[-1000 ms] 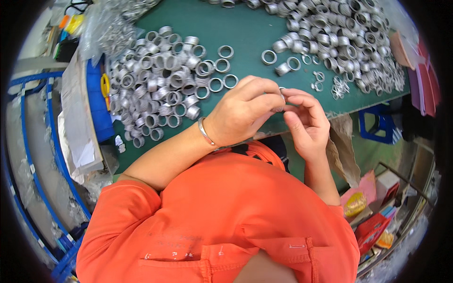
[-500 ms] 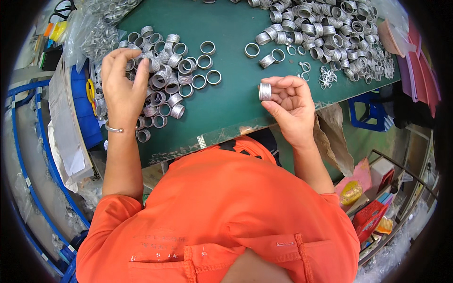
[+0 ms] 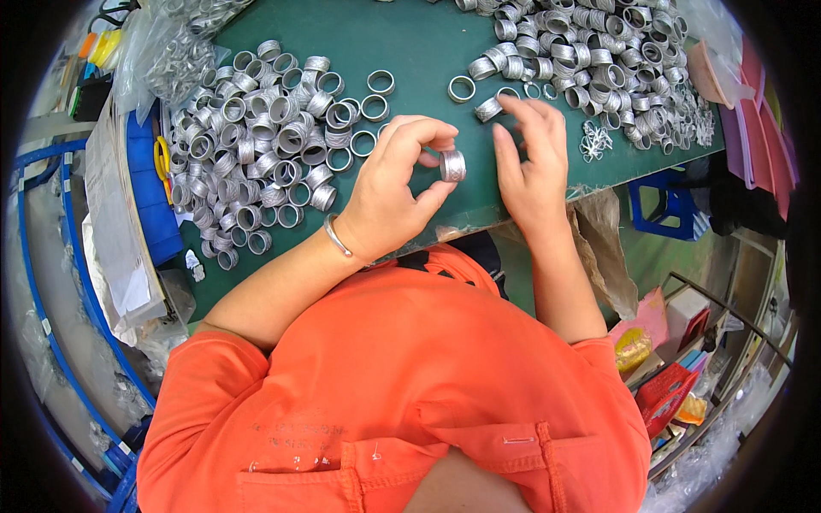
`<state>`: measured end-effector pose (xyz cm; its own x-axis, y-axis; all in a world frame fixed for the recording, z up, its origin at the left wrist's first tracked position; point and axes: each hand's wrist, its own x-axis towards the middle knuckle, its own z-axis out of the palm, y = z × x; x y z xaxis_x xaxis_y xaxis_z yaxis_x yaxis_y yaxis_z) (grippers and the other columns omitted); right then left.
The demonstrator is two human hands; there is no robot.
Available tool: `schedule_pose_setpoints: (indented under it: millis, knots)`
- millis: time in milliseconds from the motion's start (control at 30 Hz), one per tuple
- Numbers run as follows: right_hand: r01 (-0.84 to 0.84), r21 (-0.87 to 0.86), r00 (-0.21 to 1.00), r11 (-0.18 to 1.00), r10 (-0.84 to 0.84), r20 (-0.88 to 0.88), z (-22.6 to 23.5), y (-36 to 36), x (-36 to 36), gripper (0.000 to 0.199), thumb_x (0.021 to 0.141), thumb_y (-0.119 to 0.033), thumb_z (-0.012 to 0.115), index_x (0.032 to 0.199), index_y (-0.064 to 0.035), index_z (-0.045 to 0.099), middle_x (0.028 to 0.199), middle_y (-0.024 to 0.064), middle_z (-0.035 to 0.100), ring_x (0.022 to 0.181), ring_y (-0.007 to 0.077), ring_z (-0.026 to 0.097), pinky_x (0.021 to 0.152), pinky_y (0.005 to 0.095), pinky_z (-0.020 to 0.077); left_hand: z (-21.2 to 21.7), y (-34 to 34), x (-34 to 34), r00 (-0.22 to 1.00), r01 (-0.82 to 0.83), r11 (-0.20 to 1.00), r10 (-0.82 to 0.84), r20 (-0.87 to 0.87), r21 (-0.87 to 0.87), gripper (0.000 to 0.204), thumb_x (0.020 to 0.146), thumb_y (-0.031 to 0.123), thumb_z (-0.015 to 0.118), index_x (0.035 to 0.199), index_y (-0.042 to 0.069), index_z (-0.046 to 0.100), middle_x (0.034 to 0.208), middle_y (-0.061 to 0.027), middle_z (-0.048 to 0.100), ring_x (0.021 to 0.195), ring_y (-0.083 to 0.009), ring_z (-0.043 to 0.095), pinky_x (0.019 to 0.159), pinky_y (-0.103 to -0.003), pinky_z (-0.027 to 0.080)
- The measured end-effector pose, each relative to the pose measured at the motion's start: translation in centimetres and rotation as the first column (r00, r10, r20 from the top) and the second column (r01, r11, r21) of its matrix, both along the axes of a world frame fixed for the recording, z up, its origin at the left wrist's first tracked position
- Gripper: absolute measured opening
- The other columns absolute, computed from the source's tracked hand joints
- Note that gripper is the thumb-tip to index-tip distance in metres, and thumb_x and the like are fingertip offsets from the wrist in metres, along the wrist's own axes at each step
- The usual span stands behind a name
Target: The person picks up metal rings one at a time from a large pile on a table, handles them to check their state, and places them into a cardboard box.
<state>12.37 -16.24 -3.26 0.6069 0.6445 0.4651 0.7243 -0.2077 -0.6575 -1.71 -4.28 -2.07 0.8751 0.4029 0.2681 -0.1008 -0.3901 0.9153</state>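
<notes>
So here's how my hands sit right now. My left hand [image 3: 389,192] is the busy one: forearm slanting in from the lower left, up across the front of the green tabletop [image 3: 419,68], wrist a bit bent, back of the hand mostly up. Thumb's underneath, index curled over the top, and the tips are pinching a wide silver-grey band ring [image 3: 452,166] with a patterned outside. It sticks out past my fingertips on the right, so it's in the gap between my two hands, up off the table. There's a thin metal cuff bracelet [image 3: 339,237] on that wrist, fyi.

My right hand [image 3: 537,171] has nothing in it as far as I can see. That forearm comes up steeper, leaning slightly left, palm turned toward the other hand, fingers spread and a bit bent, thumb well away from the index. The fingertips point at a loose band ring [image 3: 488,109] lying on its side; can't tell if I'm actually touching it. Another band ring [image 3: 461,89] lies just to the left of that one.

Big heap of band rings [image 3: 248,152] over past my left hand, and a second heap of band rings [image 3: 590,60] up beyond my right, with a little tangle of thin silvery pieces [image 3: 594,141] near its closer edge.
</notes>
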Motion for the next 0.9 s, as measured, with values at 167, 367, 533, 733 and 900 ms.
schedule_pose_setpoints:
  millis: [167,367,533,733,900]
  knots:
    - [0.032,-0.148,0.982,0.988,-0.004,0.186,-0.7,0.9,0.7,0.019,0.072,-0.009,0.071,0.089,-0.0059,0.062,0.103,0.009,0.058,0.091,0.0305,0.053,0.077,0.0395,0.0413,0.5,0.0,0.0,0.997,-0.039,0.982,0.027,0.069,0.187,0.059,0.066,-0.013,0.07,0.119,0.003,0.047,0.116,-0.0127,0.045,0.095,-0.0189,0.059,0.076,-0.026,0.052]
    - [-0.049,-0.047,0.998,0.998,0.051,0.034,-1.2,-0.9,-0.3,0.017,0.069,-0.002,0.072,0.078,-0.0033,0.057,0.101,0.0116,0.06,0.09,0.0314,0.055,0.079,0.0386,0.0435,-0.6,0.6,0.1,0.998,0.016,0.913,0.009,-0.059,0.408,0.038,0.067,-0.011,0.068,0.101,0.002,0.055,0.109,-0.014,0.049,0.09,-0.0244,0.058,0.075,-0.03,0.05]
    - [-0.043,0.067,0.927,0.997,0.065,-0.369,-1.4,-2.4,-1.2,0.035,0.071,0.007,0.068,0.099,-0.0042,0.05,0.103,0.0114,0.06,0.097,0.0213,0.058,0.082,0.0307,0.0459,-0.2,0.8,-0.5,0.993,0.058,0.963,-0.027,-0.119,0.263,0.027,0.066,-0.008,0.071,0.082,0.003,0.053,0.098,-0.0115,0.056,0.088,-0.025,0.058,0.072,-0.032,0.05]
    - [-0.067,0.5,0.607,0.863,0.433,-0.667,-0.8,-2.7,-1.7,0.052,0.072,0.017,0.063,0.113,-0.0057,0.041,0.114,0.0155,0.055,0.101,0.0197,0.056,0.086,0.0312,0.0472,0.4,1.2,-0.8,1.0,0.003,0.87,0.001,-0.008,0.493,0.028,0.063,-0.003,0.074,0.081,0.006,0.055,0.095,-0.0079,0.061,0.087,-0.0257,0.057,0.076,-0.035,0.044]
    - [0.017,0.603,0.354,0.797,0.56,-0.749,-0.3,-3.1,-1.8,0.056,0.073,0.018,0.062,0.117,-0.0063,0.039,0.114,0.017,0.056,0.103,0.0228,0.058,0.088,0.0337,0.0489,1.4,2.2,-2.0,0.983,-0.042,0.794,0.142,-0.118,0.607,0.028,0.062,-0.005,0.07,0.082,0.006,0.055,0.093,-0.008,0.06,0.086,-0.0276,0.054,0.075,-0.035,0.042]
